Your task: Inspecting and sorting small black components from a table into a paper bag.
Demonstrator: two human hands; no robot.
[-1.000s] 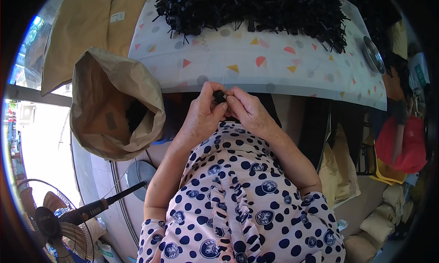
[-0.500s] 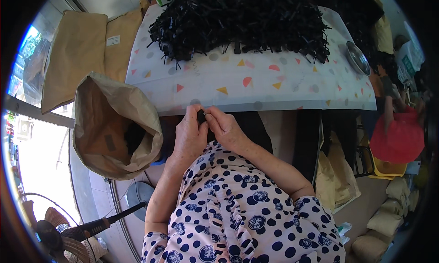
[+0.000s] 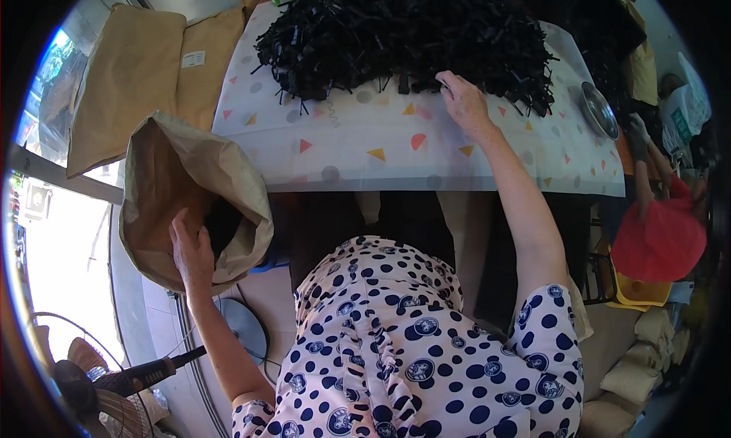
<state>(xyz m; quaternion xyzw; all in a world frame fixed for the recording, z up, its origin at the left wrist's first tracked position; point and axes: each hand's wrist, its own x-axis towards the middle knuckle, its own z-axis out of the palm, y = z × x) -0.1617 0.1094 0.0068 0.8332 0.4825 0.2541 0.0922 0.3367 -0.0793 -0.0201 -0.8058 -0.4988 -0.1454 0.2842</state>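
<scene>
White-covered and printed with grey, coral and yellow shapes, the surface (image 3: pixel 343 162) spans the room in front of the person. On its far part lies a dense heap of small, black, thin-stemmed pieces (image 3: pixel 403 38), set back from the near edge, so the right arm stretches out to meet it. At the heap's front fringe is the right hand (image 3: pixel 466 107), thumb and fingers drawn close together; whether a piece sits between them I cannot tell. The left hand (image 3: pixel 192 251) is at the mouth of a large, wide-open brown paper sack (image 3: pixel 250 179), its fingers apart and no piece visible in them. The sack stands just beside the surface's left end, probably so that the left arm reaches it without crossing the body; stiff walls seem to keep it gaping. Farther out, flat brown paper sacks (image 3: pixel 129 87) rest behind it, a round silver metal dish (image 3: pixel 599 110) sits by the surface's right edge, and a dark-bladed fan (image 3: pixel 80 385) stands lower left, presumably for cooling.
</scene>
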